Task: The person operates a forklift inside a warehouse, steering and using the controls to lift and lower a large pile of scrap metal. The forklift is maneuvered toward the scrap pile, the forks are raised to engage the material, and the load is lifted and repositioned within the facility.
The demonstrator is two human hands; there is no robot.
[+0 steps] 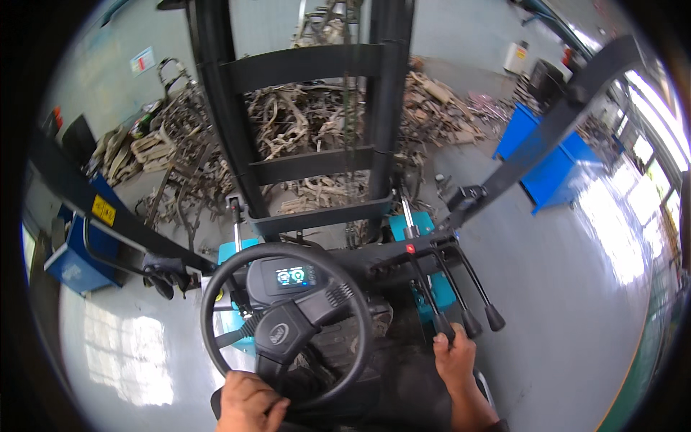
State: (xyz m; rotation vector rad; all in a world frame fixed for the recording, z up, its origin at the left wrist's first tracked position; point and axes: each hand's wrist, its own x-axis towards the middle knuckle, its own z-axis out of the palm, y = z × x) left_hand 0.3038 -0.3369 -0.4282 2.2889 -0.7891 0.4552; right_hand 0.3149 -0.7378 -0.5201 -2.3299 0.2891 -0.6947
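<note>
Head view: gripping steering wheel (281, 333) with left hand (250, 402) at wheel's lower-left edge, pinching leftmost control lever (425, 288) by its tip with right hand (456, 360) near right edge of forklift (428, 225). Seeing two more levers (494, 318) just right of it, lit display (295, 276) through wheel's upper half, mast (306, 66) at forklift's front edge. Beyond: scrap metal heap (284, 115), blue bins (568, 173) off both sides.

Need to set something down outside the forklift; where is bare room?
Bare grey floor lies right of the control levers, before the right blue bin, and left of the steering wheel, before the left blue bin. Scrap parts crowd the floor beyond the mast.
</note>
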